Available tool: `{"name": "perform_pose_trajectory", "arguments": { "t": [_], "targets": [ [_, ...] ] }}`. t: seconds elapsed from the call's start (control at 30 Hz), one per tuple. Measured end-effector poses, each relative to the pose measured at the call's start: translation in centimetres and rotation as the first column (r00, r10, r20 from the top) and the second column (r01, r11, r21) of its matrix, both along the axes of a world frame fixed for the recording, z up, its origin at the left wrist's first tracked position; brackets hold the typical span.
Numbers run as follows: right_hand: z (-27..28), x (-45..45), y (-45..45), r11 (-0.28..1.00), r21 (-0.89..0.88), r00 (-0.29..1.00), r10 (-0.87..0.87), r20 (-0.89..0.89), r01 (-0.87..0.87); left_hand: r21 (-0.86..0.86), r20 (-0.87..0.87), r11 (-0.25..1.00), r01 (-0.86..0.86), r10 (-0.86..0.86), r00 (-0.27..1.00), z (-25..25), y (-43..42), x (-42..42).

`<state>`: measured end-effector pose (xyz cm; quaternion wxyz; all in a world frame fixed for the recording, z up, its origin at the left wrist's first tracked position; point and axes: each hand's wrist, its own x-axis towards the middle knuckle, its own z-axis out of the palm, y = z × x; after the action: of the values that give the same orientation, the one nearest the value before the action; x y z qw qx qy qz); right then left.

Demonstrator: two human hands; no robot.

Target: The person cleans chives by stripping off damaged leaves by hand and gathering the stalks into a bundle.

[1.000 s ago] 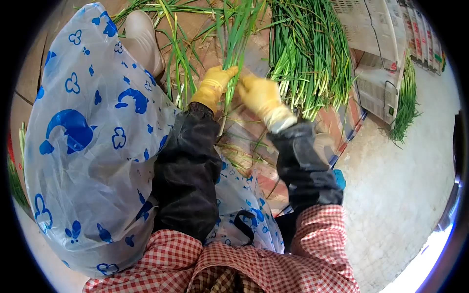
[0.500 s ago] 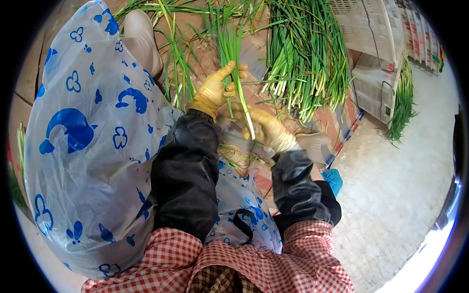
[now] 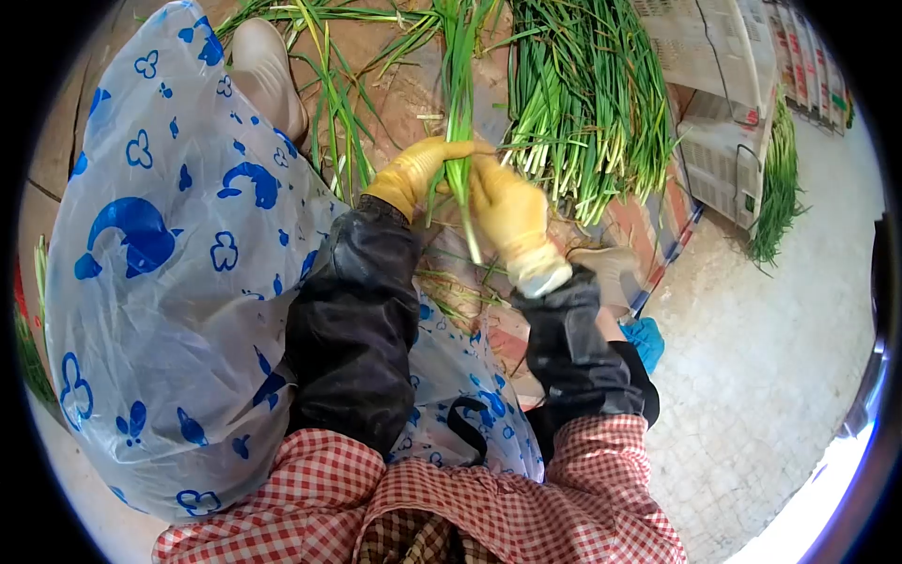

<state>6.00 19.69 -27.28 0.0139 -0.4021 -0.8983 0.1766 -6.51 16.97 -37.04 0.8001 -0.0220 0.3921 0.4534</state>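
Observation:
My left hand (image 3: 419,174), in a yellow glove, is closed round a small bunch of garlic chives (image 3: 459,89). The green leaves point away from me and the pale stalk ends hang toward me. My right hand (image 3: 510,209), gloved the same way, meets the bunch from the right, its fingers closed against the stalks beside my left fingers. Its fingertips are partly hidden and slightly blurred. Right of the hands lies a large pile of garlic chives (image 3: 587,113), white ends toward me. Looser chives (image 3: 343,113) are strewn on the left.
White plastic crates (image 3: 719,141) stand at the upper right, with another bunch of chives (image 3: 776,188) beside them. A plastic sheet with blue prints (image 3: 178,310) covers my left side. Pale boots (image 3: 268,80) flank the work area. A blue cloth-like item (image 3: 644,341) lies at right.
My right hand has moved up from the lower stalk ends to my left hand and now touches the bunch there. The bunch hangs more upright; the left hand has barely shifted.

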Motion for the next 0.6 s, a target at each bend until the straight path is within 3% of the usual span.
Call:
{"name": "perform_pose_trajectory", "arguments": {
  "t": [0.1,0.2,0.27,0.3,0.4,0.43,0.47,0.53,0.57,0.6],
  "targets": [
    [-1.3,-0.6,2.6,1.000,-0.002,0.999,-0.026,0.040,0.026,-0.043,0.173,0.976,-0.214,0.218,0.961,2.2,0.1,0.3],
    [-2.9,-1.5,3.3,0.995,-0.035,0.995,-0.087,0.048,0.089,-0.028,0.194,0.971,-0.237,0.238,0.952,-0.2,0.3,0.1],
    [-3.7,-2.1,3.3,0.852,-0.363,0.853,-0.473,-0.222,0.378,0.064,0.192,0.969,-0.240,0.224,0.955,-0.3,0.6,-0.2],
    [-3.9,-2.3,3.4,0.907,-0.198,0.884,-0.411,-0.221,0.372,0.148,0.185,0.962,-0.228,0.200,0.962,0.3,0.7,-0.3],
    [-3.4,-3.8,3.9,0.917,-0.132,0.884,-0.397,-0.245,0.376,0.054,0.143,0.930,-0.363,0.352,0.925,2.7,0.6,0.3],
    [-2.4,-4.0,4.1,0.843,-0.225,0.828,-0.529,-0.186,0.489,0.082,0.295,0.965,-0.250,0.217,0.931,0.8,0.0,0.4],
    [-2.5,-3.9,4.8,0.849,-0.222,0.830,-0.521,-0.199,0.480,0.093,0.288,0.962,-0.257,0.221,0.932,1.2,0.0,0.6],
    [-4.6,-2.7,6.2,0.798,-0.249,0.680,-0.599,-0.422,0.549,0.278,0.277,0.921,-0.273,0.195,0.941,2.4,-0.3,1.6],
    [-7.3,-1.8,7.3,0.829,-0.236,0.693,-0.556,-0.459,0.508,0.358,0.239,0.920,-0.162,0.077,0.968,-0.3,-0.1,2.1],
    [-6.9,-2.1,7.1,0.830,-0.231,0.733,-0.557,-0.391,0.507,0.329,0.185,0.929,-0.173,0.116,0.976,1.0,-0.3,2.1]
  ]
}}
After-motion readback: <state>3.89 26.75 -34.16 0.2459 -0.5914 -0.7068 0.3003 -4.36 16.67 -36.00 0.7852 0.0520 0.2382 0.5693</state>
